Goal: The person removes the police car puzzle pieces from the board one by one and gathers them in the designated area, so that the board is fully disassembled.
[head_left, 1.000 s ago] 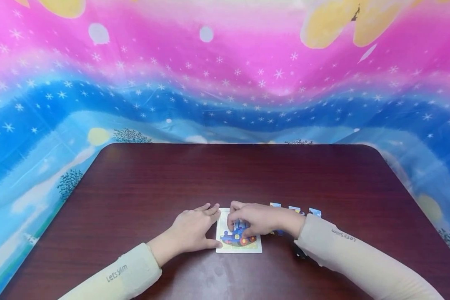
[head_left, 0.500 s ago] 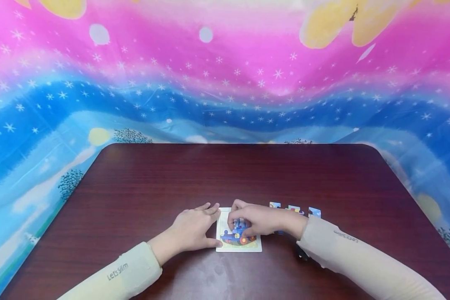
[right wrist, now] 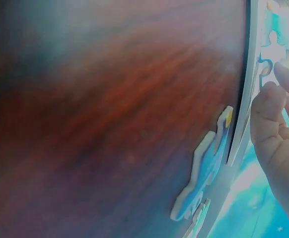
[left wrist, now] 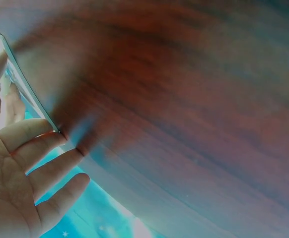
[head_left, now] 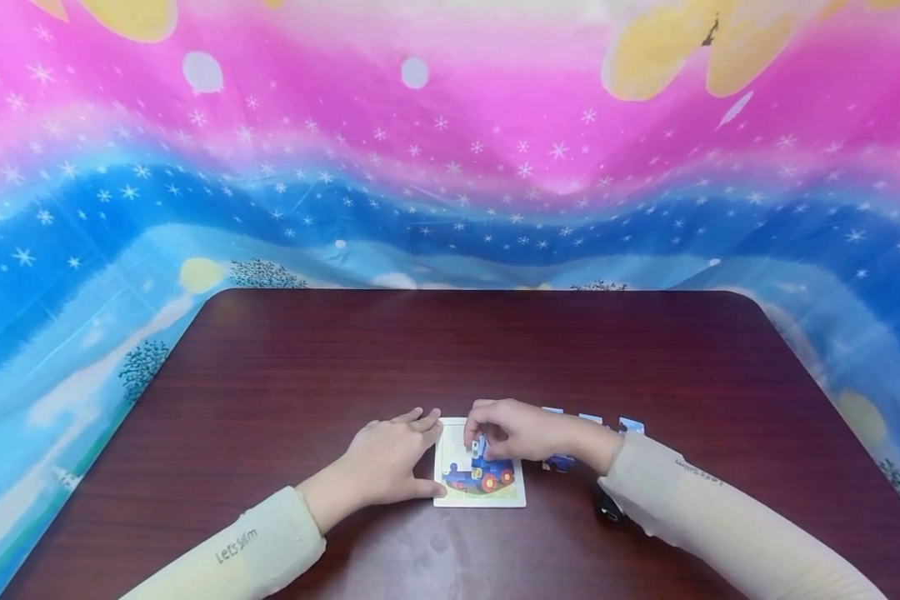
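A small jigsaw tray (head_left: 457, 502) with a pale border lies on the table, its lower part filled with a blue train on red wheels. My left hand (head_left: 386, 458) rests along the tray's left side, thumb near the lower corner and fingers spread at the upper one. In the left wrist view, those fingers (left wrist: 52, 171) reach out straight past the tray's edge. Over the tray's upper middle, my right hand (head_left: 521, 429) pinches a blue-and-white puzzle piece (head_left: 481, 450) between thumb and fingers. The piece looks tilted, and the fingers partly cover it.
Right of the tray lie several loose puzzle pieces (head_left: 558, 462), partly hidden by the right forearm; the right wrist view shows one blue piece (right wrist: 201, 171) close by. The dark wooden table (head_left: 390, 350) ends at a patterned cloth (head_left: 450, 167). A black object (head_left: 609, 504) shows below the right cuff.
My right hand has lifted slightly and shifted a little right, and the puzzle piece in its fingers now shows more tilted. The left hand keeps its place on the tray.
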Tool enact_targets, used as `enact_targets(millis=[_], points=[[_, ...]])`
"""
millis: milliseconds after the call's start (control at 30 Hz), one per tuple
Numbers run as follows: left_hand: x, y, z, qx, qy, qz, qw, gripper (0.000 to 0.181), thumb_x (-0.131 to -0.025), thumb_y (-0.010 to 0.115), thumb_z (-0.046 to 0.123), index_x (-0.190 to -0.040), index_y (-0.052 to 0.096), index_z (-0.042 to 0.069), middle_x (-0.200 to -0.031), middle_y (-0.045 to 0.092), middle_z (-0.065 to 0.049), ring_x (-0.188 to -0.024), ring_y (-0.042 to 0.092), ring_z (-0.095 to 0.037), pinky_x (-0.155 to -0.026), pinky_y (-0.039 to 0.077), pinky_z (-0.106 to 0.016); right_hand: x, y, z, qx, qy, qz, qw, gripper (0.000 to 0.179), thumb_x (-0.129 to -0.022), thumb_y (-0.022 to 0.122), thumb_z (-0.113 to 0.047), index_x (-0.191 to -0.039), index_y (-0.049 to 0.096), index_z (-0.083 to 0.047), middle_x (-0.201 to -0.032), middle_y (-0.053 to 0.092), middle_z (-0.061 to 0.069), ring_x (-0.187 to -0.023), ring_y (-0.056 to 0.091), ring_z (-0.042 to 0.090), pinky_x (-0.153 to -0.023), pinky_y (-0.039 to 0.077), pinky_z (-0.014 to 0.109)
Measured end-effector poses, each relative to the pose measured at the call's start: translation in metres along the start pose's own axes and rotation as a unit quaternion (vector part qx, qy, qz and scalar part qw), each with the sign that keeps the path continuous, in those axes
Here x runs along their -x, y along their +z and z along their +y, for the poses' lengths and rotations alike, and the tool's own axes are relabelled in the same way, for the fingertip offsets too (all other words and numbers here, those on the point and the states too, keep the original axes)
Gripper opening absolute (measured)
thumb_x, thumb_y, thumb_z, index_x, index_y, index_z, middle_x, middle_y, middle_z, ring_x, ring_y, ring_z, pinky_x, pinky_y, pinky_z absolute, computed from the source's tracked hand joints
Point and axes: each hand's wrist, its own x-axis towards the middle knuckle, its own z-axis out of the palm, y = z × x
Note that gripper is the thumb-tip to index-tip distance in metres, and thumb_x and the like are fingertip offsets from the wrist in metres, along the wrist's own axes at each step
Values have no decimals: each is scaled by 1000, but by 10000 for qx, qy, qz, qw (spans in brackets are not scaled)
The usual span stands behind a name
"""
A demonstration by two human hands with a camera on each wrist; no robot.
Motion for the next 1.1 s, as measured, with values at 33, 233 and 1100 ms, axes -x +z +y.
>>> enact_targets(millis=[33,233,1100], points=[[0,0,0,7,-6,-4,10000,86,-77,71,68,-140,58,11,-149,53,-3,-137,52,-23,-91,56,-45,0,0,0,-27,-7,13,10000,20,-88,71,-1,-101,67,-15,-98,60,-4,-75,51,3,-69,49,19],[0,1,0,25,-26,4,10000,86,-77,71,68,-140,58,11,-149,53,-3,-137,52,-23,-92,56,-46,-2,-2,1,-178,-50,-26,9998,17,-89,71,-2,-98,69,-16,-92,67,-3,-74,53,4,-69,51,21],[0,0,0,79,-58,-44,9999,85,-77,71,67,-140,58,11,-150,52,-3,-138,52,-23,-95,55,-45,14,-19,1,-396,-288,228,9985,18,-92,67,-6,-107,75,-12,-103,74,2,-80,58,3,-73,54,24]])
